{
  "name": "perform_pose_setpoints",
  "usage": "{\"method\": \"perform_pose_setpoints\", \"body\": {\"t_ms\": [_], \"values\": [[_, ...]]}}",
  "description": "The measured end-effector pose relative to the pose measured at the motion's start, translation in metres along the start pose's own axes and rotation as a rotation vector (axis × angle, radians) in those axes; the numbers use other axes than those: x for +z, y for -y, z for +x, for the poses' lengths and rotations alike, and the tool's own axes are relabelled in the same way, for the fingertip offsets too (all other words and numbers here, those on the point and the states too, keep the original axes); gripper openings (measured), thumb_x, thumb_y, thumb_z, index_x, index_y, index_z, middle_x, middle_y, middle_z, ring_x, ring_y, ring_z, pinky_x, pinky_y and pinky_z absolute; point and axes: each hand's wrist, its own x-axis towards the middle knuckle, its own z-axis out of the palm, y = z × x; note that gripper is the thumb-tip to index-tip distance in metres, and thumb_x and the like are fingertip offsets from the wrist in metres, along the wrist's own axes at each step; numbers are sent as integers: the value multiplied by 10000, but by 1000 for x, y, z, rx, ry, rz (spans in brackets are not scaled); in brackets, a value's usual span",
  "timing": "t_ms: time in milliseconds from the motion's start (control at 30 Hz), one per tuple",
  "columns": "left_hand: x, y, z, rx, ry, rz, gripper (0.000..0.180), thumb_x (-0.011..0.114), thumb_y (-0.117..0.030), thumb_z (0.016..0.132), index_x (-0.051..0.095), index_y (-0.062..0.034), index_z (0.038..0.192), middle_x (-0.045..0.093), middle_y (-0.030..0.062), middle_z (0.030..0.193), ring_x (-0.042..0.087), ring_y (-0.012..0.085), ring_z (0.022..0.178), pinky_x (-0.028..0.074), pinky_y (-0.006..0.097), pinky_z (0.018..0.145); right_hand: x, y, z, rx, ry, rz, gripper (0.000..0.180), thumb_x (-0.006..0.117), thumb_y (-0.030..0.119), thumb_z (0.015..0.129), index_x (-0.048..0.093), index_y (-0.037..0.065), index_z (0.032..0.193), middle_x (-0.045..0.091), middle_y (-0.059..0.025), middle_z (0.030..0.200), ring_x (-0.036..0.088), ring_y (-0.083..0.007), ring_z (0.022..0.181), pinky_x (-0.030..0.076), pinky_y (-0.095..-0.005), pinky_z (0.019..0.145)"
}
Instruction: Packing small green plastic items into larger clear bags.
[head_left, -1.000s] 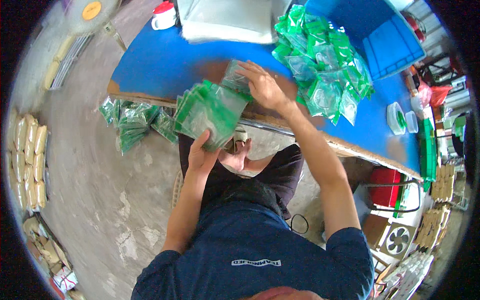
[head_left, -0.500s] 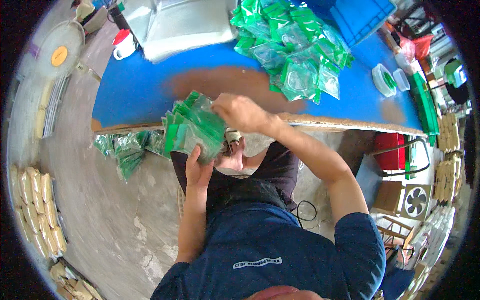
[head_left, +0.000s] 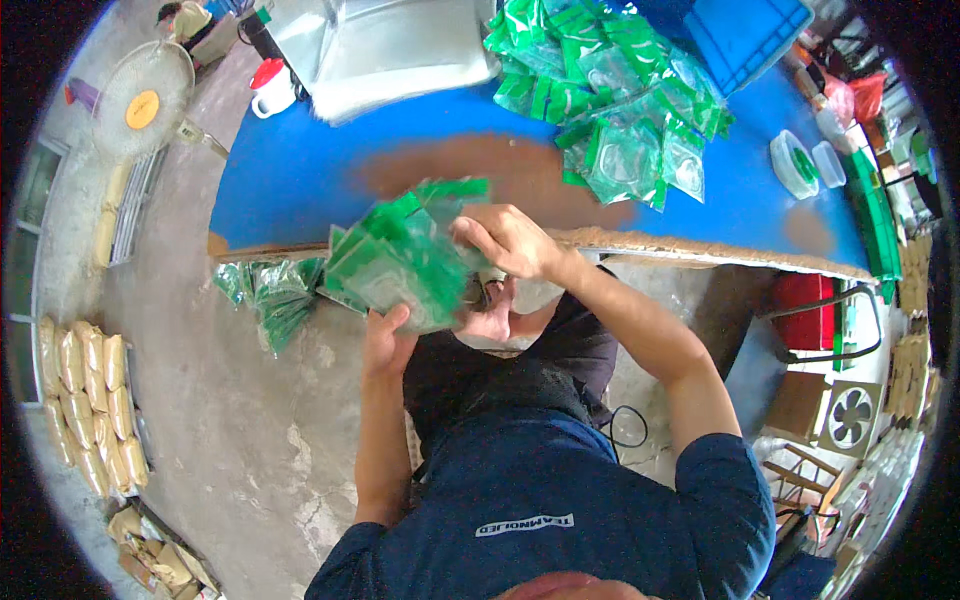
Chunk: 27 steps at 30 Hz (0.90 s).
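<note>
A fanned stack of green and clear plastic packets (head_left: 395, 255) is gripped by my left hand (head_left: 388, 340), its thumb lying over the lower edge. My right hand (head_left: 503, 240) is curled at the stack's right side, fingers bent against the packets' edge; whether it pinches one is hard to make out. The stack hangs over the near edge of the blue table (head_left: 290, 180). Farther back on the table lies a loose heap of similar packets (head_left: 620, 150). More green packets (head_left: 280, 300) hang below the table edge at the left.
On the table stand a metal tray (head_left: 400, 60), a white mug with a red lid (head_left: 272, 88), a blue crate (head_left: 745, 40) and a small clear tub (head_left: 793, 165). A pedestal fan (head_left: 150, 100) stands left. Stacked bags (head_left: 95, 400) lie on the floor. A person (head_left: 185, 25) is far off.
The stack has spread and tilted, its upper packets now reaching farther right. My right hand has turned and shifted slightly down beside it. The whole view has slid a little to the right.
</note>
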Motion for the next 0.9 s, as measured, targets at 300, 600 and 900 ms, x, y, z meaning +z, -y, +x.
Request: {"method": "perform_pose_setpoints", "body": {"t_ms": [300, 600, 900], "values": [[-3, 33, 7, 5, -79, -195, 474, 612, -70, 874, 490, -8, 1328, 562, 138, 1337, 531, 316, 1245, 429, 473, 1074, -61, -103, 125, 893, -779, -450, 724, 705, 620, 753, 617, -20, 1080, 670, -227, 1072, 659, -360, 977, 534, -422, 839], [-33, 39, 3, -17, -185, -229, 567, 639, -23, 843, 442, -9, 1375, 532, 116, 1352, 511, 294, 1260, 419, 429, 1077, -65, -95, 125, 241, -569, 81, 134, 683, 152, 824, 626, 32, 839, 671, -60, 785, 603, -94, 693, 485, -275, 587], [-37, 37, 11, 18, 351, -427, 584, 597, -424, 869, 516, -128, 1365, 508, 83, 1423, 516, 332, 1250, 427, 507, 1011, -11, -18, 51, 47, -148, 1312, 362, 647, 414, 890, 597, 139, 1121, 664, -55, 852, 538, -110, 626, 366, -233, 491]]}}
